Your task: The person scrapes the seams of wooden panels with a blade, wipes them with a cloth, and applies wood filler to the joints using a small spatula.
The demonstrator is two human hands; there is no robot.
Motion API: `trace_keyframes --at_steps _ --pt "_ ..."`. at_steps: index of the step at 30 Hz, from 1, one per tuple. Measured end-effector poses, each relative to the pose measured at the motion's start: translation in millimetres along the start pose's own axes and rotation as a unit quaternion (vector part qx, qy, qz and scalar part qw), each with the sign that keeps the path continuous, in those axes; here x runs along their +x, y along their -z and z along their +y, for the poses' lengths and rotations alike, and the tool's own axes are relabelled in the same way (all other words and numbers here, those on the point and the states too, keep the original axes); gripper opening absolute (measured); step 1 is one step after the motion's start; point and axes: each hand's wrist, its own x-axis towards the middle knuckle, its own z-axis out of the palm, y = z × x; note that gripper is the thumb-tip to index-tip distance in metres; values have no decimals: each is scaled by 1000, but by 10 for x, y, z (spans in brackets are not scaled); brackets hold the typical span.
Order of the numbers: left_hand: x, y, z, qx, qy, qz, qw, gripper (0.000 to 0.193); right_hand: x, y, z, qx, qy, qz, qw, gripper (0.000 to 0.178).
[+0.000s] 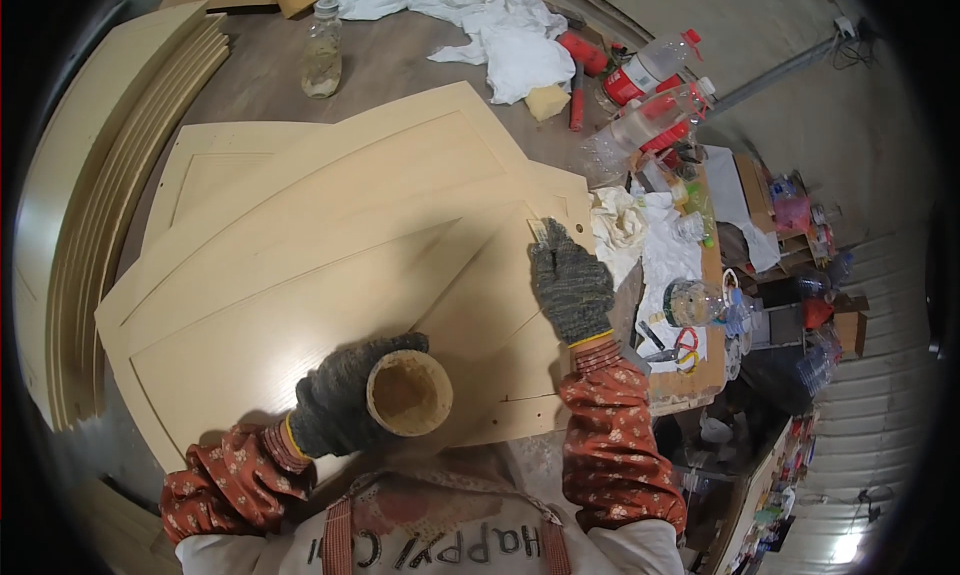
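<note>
My left hand (pixel 345 400), in a dark knitted glove, is wrapped round a round cup (pixel 440 395) with a pale rim and brownish residue inside. It holds the cup above the near edge of a cream cabinet door panel (pixel 290 265). My right hand (pixel 575 285), gloved likewise, rests over the panel's right side with its fingers pressed together. A small pale flat piece (pixel 539 231) shows at its fingertips; its exact kind cannot be made out. Another cream panel (pixel 215 145) lies beneath the top one.
Several panels (pixel 120 195) stand stacked on edge at the left. A glass jar (pixel 322 55), white cloths (pixel 490 25) and a yellow sponge (pixel 546 103) lie at the back. Plastic bottles (pixel 650 65), crumpled paper (pixel 620 220) and red-handled scissors (pixel 686 347) crowd the right side.
</note>
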Motion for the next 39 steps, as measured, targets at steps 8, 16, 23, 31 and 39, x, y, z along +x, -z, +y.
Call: trace_keyframes --at_steps 8,16,23,31,39 --pt "480 -48 -20 47 -50 122 990 75 49 -88 284 10 48 -58 997 36" --pt "1784 86 -323 -12 -2 207 978 74 186 -85 225 73 -42 -203 975 39" --pt "1879 68 -569 -38 47 155 986 77 125 -188 237 10 61 -112 992 38" --pt "1857 34 -455 -114 49 118 985 67 58 -419 353 130 53 -6 990 27" --pt "1877 10 -556 -50 22 145 988 68 92 -272 289 121 0 -92 988 41"
